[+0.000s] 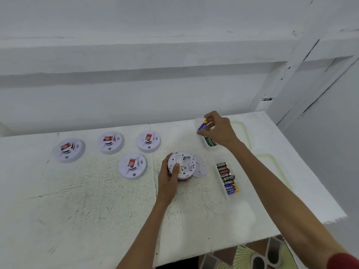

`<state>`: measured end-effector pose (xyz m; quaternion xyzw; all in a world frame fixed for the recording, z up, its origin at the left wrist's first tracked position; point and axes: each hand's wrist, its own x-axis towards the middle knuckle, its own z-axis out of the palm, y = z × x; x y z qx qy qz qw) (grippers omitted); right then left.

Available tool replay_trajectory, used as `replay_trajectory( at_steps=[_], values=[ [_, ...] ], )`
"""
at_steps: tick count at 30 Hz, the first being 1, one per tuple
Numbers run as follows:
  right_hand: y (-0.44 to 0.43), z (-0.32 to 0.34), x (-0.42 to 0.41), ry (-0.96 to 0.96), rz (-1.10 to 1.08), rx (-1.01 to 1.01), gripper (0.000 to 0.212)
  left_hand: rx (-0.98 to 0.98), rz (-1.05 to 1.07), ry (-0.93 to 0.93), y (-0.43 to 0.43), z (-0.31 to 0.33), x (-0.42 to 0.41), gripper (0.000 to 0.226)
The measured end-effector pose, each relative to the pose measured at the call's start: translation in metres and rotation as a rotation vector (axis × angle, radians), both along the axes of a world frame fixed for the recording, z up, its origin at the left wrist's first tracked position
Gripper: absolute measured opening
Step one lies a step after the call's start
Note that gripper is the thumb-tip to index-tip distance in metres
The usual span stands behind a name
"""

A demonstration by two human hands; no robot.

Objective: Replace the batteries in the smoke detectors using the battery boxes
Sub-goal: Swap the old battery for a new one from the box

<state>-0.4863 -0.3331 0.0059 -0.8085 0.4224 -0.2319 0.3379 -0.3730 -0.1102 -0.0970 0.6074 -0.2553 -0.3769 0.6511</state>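
Left hand (171, 171) grips the opened smoke detector (181, 165) compartment-up for loading; right hand (217, 129) pinches blue-and-yellow batteries (203, 126) above the far battery box (210, 142).

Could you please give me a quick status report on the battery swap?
Left hand grips open white round smoke detector. Right hand pinches blue-yellow battery over far clear box. Nothing blocking.

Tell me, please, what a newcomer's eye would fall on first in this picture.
The two hands at centre right: the left hand grips an opened smoke detector, back up, while the right hand pinches a blue-and-yellow battery over the far battery box. Next, four red-labelled detectors lie to the left, and a row of batteries fills the near box.
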Motion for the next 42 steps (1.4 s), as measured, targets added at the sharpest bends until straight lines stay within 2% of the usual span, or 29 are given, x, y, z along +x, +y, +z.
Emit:
replay_trajectory(
  at_steps=[5,9,18,28,32,35,37,40,42],
  values=[
    [0.057,-0.009,-0.008,0.115,0.270,0.031,0.055,-0.021,0.009,-0.026,0.001,0.004,-0.001,0.041],
    [0.077,-0.024,-0.011,0.205,0.361,0.009,0.052,-0.027,0.017,-0.053,0.001,0.003,-0.001,0.041],
    [0.084,-0.041,-0.010,0.176,0.340,0.018,0.053,-0.002,0.026,-0.118,0.000,-0.004,0.002,0.041],
    [0.094,-0.051,-0.014,0.050,0.173,0.122,0.043,-0.013,0.016,-0.113,0.000,-0.004,0.001,0.047],
    [0.099,-0.055,-0.008,0.141,0.241,0.061,0.043,-0.004,0.055,-0.076,-0.001,-0.004,0.001,0.047],
    [0.118,-0.058,-0.007,0.386,0.367,-0.154,0.042,0.016,0.115,-0.090,-0.001,-0.003,0.000,0.037],
    [0.130,-0.058,-0.009,0.465,0.367,-0.198,0.044,0.010,0.115,-0.090,-0.001,-0.004,0.000,0.038],
    [0.132,-0.051,-0.008,0.438,0.339,-0.155,0.042,-0.010,0.101,-0.089,0.000,-0.002,0.001,0.039],
    [0.123,-0.042,-0.008,0.306,0.291,-0.140,0.032,-0.015,0.087,-0.078,0.000,-0.003,0.002,0.039]
  ],
)
